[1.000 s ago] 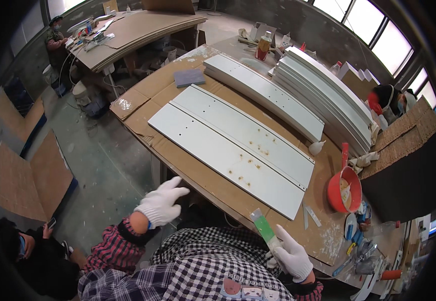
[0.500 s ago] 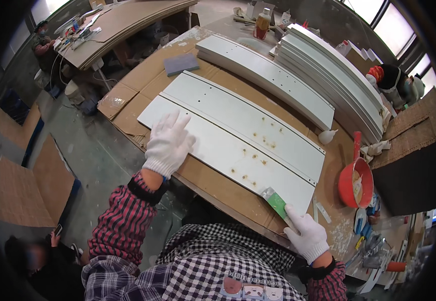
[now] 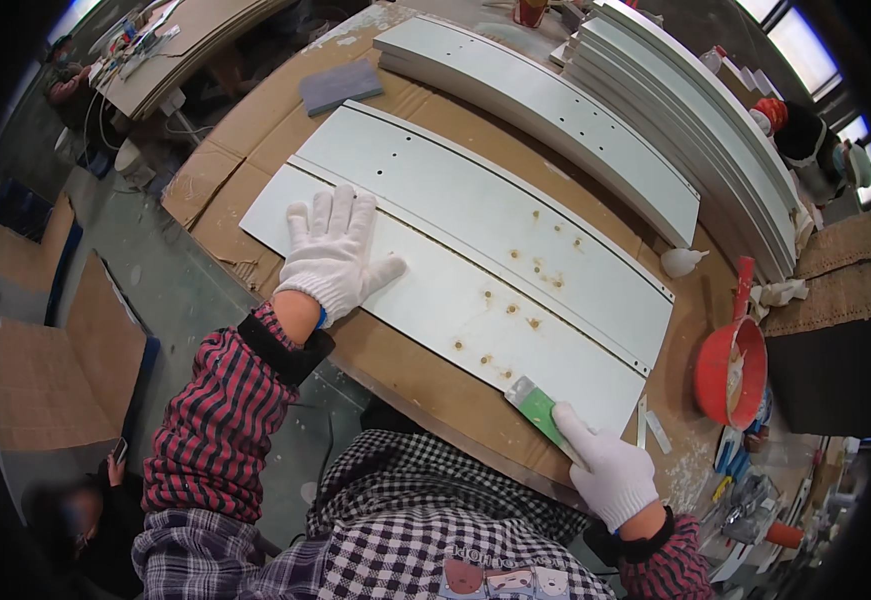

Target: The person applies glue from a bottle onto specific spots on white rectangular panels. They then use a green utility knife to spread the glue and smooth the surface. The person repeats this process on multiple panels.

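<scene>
A white panel (image 3: 435,180) with a lengthwise groove lies on brown cardboard over the table. Brown filler spots (image 3: 512,310) dot its right half, and a few dark holes show at its far left. My left hand (image 3: 330,250), in a white knitted glove, lies on the panel's left part with fingers spread. In my gloved right hand (image 3: 610,465) is a putty knife (image 3: 543,410) with a green handle. Its blade is at the panel's near edge, close to the lowest spots; whether it touches the surface I cannot tell.
A grey block (image 3: 340,88) lies beyond the panel. Behind it are a stack of white boards (image 3: 655,110) and a separate drilled board (image 3: 535,90). At right are a white bulb (image 3: 681,262), a red pan (image 3: 710,372) and tools. People are at left and far right.
My left hand has spread its fingers and shifted slightly over the panel. The view has tilted and moved closer. My right hand still holds the putty knife at the near edge.
</scene>
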Tool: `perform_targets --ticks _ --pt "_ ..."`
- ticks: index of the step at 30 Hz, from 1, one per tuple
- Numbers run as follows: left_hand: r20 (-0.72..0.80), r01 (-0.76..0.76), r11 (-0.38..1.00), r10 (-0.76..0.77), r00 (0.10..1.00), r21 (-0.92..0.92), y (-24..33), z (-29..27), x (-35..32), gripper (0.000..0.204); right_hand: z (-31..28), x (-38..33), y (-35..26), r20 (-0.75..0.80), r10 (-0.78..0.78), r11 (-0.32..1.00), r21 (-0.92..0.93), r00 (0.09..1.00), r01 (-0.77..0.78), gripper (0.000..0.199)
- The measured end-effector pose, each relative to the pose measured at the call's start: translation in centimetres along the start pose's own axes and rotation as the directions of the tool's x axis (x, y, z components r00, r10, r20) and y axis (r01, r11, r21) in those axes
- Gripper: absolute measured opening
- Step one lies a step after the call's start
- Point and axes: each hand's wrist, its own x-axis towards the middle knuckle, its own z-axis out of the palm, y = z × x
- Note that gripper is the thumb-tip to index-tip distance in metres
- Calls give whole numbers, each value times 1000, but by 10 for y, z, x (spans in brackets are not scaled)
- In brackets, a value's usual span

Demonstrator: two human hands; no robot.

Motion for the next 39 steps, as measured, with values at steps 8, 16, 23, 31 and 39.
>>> perform_targets --ticks 8,16,23,31,39 --pt "113 26 997 -18 993 -69 5 -13 6 87 4 2 -4 16 15 1000 -2 1000 -15 72" --pt "64 23 999 -20 998 -45 10 -5 5 87 16 18 -16 -103 -19 1000 -4 995 19 68" --pt "20 -136 981 140 990 -138 -3 -10 18 80 7 -12 8 -100 14 999 -49 995 -19 69" --pt "23 -311 949 312 950 -56 2 -3 1 86 13 -7 6 -89 18 997 -73 996 -24 66" --pt "-8 -319 947 319 948 -40 -2 -6 -3 85 9 28 -15 -116 -115 993 -8 987 115 66"
